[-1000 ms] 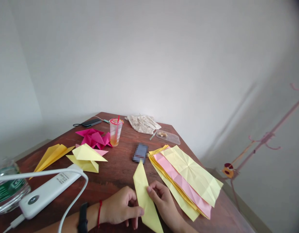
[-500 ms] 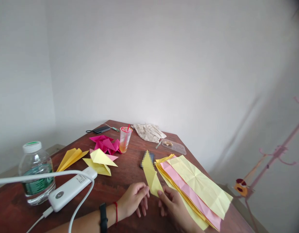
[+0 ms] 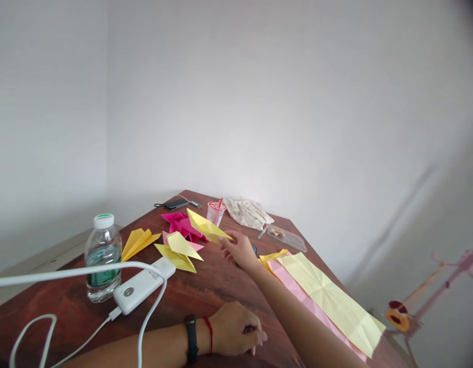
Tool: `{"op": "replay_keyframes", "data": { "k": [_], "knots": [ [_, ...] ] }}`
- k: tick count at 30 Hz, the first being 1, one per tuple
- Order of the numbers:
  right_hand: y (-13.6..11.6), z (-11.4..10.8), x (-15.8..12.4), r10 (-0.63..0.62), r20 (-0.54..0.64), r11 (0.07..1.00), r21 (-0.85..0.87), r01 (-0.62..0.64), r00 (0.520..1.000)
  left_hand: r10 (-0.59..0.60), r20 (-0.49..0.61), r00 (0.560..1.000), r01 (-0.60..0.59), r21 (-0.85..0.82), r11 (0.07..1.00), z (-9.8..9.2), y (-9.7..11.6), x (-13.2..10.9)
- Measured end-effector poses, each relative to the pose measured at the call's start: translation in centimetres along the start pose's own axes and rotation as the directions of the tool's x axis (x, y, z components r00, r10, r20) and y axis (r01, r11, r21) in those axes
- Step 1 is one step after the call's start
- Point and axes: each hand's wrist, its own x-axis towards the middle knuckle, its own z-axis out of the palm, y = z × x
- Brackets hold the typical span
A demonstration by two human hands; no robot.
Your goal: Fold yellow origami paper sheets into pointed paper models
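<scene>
Between its thumb and fingers my right hand (image 3: 239, 249) grips one end of a folded yellow paper (image 3: 207, 226), raised over the table in front of the plastic cup. My left hand (image 3: 236, 329) rests near the table's front edge, fingers curled in with nothing visible in them. A pale yellow folded paper (image 3: 178, 251) lies left of my right hand, with magenta folded papers (image 3: 182, 225) behind it and an orange-yellow one (image 3: 138, 243) further left. Creased yellow (image 3: 328, 296) and pink sheets (image 3: 297, 286) lie on the right, partly behind my right forearm.
On the wooden table (image 3: 209, 286) stand a water bottle (image 3: 103, 260) and a cup with a red straw (image 3: 216, 212). A white power bank (image 3: 144, 286) with cables lies at left. A cloth (image 3: 247, 212) and clear tray (image 3: 286, 238) are at the back. A pink stand (image 3: 435, 296) is at right.
My right hand has moved forward and left, lifting the folded yellow paper off toward the magenta papers. My left hand has shifted slightly down and right, its fingers more curled. The view has turned slightly left.
</scene>
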Motion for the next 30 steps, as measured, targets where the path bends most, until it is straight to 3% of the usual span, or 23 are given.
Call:
{"op": "replay_keyframes", "data": {
  "k": [3,6,10,16,20,25,30],
  "knots": [
    [0.8,1.6,1.0,0.011,-0.088,0.992,-0.123,-0.022,0.996,0.031,-0.005,1.0,-0.031,-0.005,1.0,0.0,-0.1,-0.1],
    [3.2,1.5,-0.6,-0.118,-0.065,0.942,-0.323,0.091,0.991,0.063,-0.025,0.998,-0.063,0.009,0.998,0.0,0.0,-0.1],
    [7.5,-0.5,-5.5,-0.102,-0.057,0.947,-0.312,0.08,0.993,0.088,-0.033,0.996,-0.087,0.05,0.995,0.3,-0.1,-0.1],
    [11.7,-3.6,-13.0,-0.149,-0.305,0.952,-0.302,0.053,0.941,0.161,-0.031,0.986,-0.157,0.102,0.982,0.7,-0.1,0.4],
    [12.2,-4.3,-15.2,-0.157,-0.357,0.954,-0.297,0.048,0.921,0.149,-0.071,0.986,-0.132,0.201,0.971,0.9,-0.3,0.8],
    [11.4,-4.3,-15.5,-0.17,-0.366,0.941,-0.336,0.04,0.915,0.206,-0.103,0.973,-0.158,0.352,0.923,1.5,-0.9,0.9],
    [9.9,-4.3,-16.3,-0.205,-0.305,0.859,-0.512,0.021,0.93,0.231,-0.127,0.965,-0.152,0.447,0.881,1.8,-0.6,0.7]
  ]
}}
